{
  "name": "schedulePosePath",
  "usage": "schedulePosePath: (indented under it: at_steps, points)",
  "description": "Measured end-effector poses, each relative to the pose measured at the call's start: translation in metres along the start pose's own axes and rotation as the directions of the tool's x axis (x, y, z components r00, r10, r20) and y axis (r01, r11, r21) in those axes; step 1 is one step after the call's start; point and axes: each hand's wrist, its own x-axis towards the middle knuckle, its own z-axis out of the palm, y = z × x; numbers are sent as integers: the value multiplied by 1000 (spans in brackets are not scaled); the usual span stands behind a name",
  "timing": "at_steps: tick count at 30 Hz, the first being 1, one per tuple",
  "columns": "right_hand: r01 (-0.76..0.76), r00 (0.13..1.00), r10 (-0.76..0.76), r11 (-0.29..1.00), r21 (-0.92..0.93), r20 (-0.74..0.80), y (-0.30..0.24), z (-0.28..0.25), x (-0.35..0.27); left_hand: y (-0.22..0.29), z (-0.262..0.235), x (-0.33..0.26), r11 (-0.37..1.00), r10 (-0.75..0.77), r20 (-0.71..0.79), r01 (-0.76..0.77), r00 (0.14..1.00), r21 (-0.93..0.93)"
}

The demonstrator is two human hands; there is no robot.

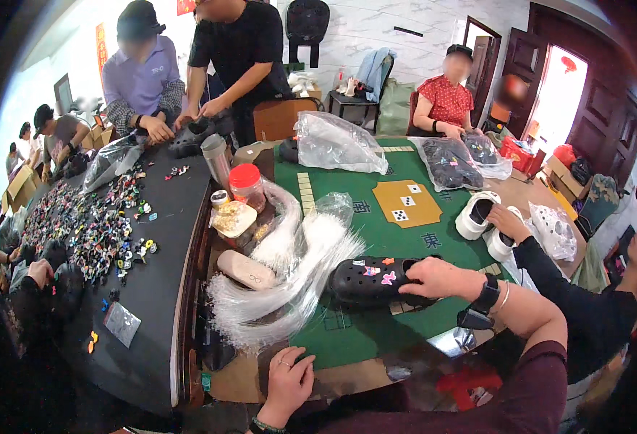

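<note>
My right hand, with a dark band on its wrist, is closed round the heel end of a black clog on the green tabletop. Small colourful charms sit in the clog's perforated upper, one of them a pink figure. At the near edge of the table rests my left hand, a ring on one finger. Its fingers are slightly bent and apart, and nothing shows in them. Between my hands and the black table on the left lies a bundle of thin clear plastic strands.
A glasses case, a red-lidded jar and a metal tumbler stand left of the strands. Many small charms cover the black table. At right, a co-worker's hand touches white clogs. Bagged dark shoes lie farther back.
</note>
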Motion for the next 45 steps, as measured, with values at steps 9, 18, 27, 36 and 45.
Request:
schedulePosePath:
  at_steps: [9, 18, 27, 36, 45]
  points:
    - [23, 991, 9, 969, -244, 131, 53, -142, 42, -21, -48, -11, 980, -65, -1, 64, 998, 191]
    - [-252, 916, -6, 770, -586, -401, 96, -294, 93, -36, -56, -24, 978, -33, -27, 38, 999, 205]
    - [-230, 929, 121, 930, -288, -351, 213, -148, 232, -35, -54, -23, 943, -158, -1, 151, 987, 296]
    - [-450, 880, 462, 885, 117, -107, 240, -45, 297, -27, -52, -17, 923, -173, -17, 168, 985, 345]
    - [-321, 766, 374, 927, 192, -523, 279, -24, 285, -28, -52, -19, 923, -98, -36, 104, 995, 370]
